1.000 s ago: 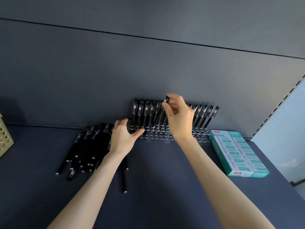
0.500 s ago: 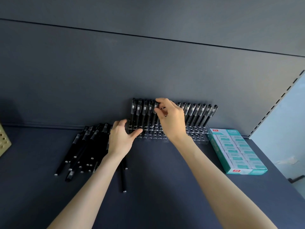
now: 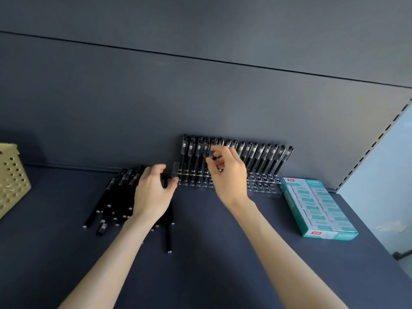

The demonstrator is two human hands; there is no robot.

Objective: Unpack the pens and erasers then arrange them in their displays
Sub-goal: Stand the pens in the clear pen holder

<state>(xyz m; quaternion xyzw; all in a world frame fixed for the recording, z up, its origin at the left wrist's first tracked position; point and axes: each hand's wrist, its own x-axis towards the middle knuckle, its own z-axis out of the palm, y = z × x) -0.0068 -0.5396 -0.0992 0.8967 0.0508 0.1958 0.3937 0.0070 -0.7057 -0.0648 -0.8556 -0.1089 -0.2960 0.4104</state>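
A clear pen stand (image 3: 265,186) sits against the back wall of the dark shelf, with a row of black pens (image 3: 263,157) standing in it. My right hand (image 3: 229,177) is at the row's left part and pinches the top of a black pen (image 3: 211,151) between thumb and forefinger. My left hand (image 3: 152,192) grips the stand's left end, thumb on its front. Beneath and left of that hand lies a pile of loose black pens (image 3: 113,197). A teal box of erasers (image 3: 321,208) lies right of the stand.
A yellow perforated basket (image 3: 11,179) stands at the left edge of the shelf. One loose pen (image 3: 168,239) lies apart from the pile, pointing toward me. The shelf upright with slots (image 3: 376,141) rises at the right.
My right hand has brought the tilted pen down and leftward into the standing row. My left hand has stayed at the stand's left end.
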